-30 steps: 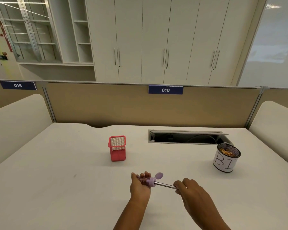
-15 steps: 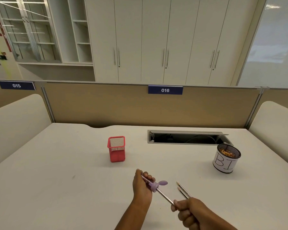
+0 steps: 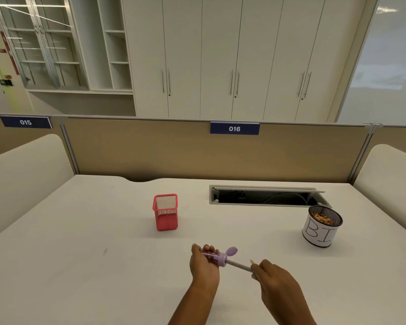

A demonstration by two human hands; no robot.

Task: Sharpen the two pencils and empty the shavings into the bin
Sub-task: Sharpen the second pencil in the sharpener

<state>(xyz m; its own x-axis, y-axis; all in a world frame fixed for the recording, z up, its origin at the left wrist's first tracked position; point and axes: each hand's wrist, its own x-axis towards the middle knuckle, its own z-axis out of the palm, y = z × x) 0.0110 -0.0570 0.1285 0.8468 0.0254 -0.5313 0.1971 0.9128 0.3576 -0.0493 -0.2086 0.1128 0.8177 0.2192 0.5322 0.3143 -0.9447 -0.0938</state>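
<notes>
Pencil in the sharpener, second pencil seemingly pointed already: I judge the sharpening well along, with the emptying not yet done. White desk carries the containers, an open cable trough sunk at its back. Bin, a round mesh cup with a paper label, stands well off to the right and holds a layer of shavings. Red mesh holder, left of centre, looks empty. Right hand is curled round the near end of the pencil, with only the second pencil's tip poking out above its fingers. Left hand grips the purple sharpener over the desk's near part, cap flipped up; what its clear chamber holds is too small to tell
</notes>
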